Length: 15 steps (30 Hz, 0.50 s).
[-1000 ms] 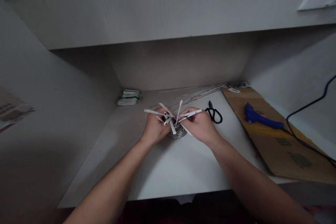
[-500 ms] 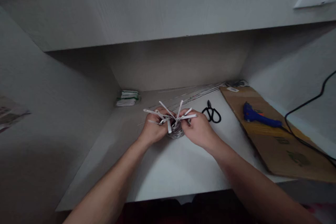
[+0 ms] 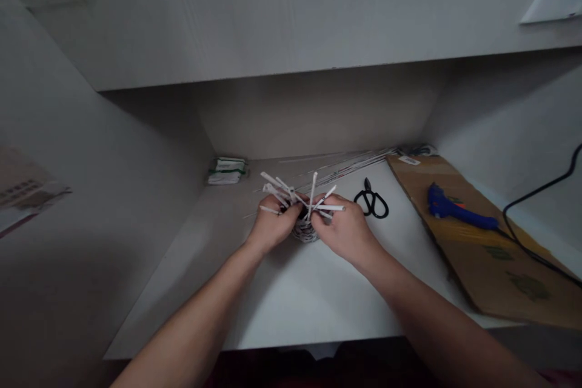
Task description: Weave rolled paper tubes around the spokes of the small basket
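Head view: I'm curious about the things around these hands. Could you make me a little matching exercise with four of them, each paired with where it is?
Things:
1. Scissors
2. Glue gun
3. Woven piece
4. Packet

Places:
A. Between the left hand and the right hand, held by both
B. At the back left of the table
C. On the cardboard
D. On the table, between the right hand and the cardboard

Pairs: 1-D, 2-C, 3-A, 4-B
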Tool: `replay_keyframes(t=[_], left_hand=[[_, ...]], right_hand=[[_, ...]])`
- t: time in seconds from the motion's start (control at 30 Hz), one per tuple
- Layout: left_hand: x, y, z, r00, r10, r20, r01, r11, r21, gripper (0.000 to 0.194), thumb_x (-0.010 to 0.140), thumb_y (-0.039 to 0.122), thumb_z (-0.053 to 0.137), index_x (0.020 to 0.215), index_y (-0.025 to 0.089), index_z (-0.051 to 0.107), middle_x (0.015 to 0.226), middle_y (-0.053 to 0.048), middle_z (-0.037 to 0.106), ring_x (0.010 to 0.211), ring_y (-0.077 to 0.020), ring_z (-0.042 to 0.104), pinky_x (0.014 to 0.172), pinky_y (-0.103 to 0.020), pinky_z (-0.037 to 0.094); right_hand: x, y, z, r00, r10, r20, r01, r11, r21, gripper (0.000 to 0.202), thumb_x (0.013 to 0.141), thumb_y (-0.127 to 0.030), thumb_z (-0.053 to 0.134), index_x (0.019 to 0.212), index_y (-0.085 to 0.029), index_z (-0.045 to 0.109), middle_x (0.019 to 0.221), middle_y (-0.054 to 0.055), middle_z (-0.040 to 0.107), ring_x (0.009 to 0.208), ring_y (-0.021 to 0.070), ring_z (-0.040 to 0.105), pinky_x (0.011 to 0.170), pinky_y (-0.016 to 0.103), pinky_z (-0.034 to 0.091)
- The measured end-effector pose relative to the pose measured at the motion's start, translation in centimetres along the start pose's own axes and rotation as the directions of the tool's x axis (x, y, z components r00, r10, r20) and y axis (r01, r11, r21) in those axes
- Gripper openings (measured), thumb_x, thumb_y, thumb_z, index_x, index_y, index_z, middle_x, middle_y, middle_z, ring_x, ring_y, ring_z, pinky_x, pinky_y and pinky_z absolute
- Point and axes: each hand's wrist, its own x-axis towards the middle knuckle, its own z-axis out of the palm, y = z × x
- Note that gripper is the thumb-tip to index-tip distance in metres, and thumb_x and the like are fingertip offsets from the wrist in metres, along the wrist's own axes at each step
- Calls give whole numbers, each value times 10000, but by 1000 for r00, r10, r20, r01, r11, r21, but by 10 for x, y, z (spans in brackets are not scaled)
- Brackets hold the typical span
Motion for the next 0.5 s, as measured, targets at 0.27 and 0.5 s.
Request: replay_keyframes(t=[0.27,0.5], left_hand=[[1,1,-9,981,-85,175,142,927,-346,427,786,458,633,1063,136,680,908,-88,698,724,-160,616,580,-239,492],[5,-6,-25,870,13,493,147,948,-284,466,667,254,793,1092,151,633,888,-59,662,783,-146,624,755,-293,534]], right_hand=[[6,3,-6,990,139,14,-139,990,-1,132,744,-158,554,794,-211,664,765,15,710,678,154,628,631,241,439],[13,14,-10,951,270,149,-300,922,246,127,746,-202,571,833,-188,662,753,22,703,683,160,646,624,249,470]])
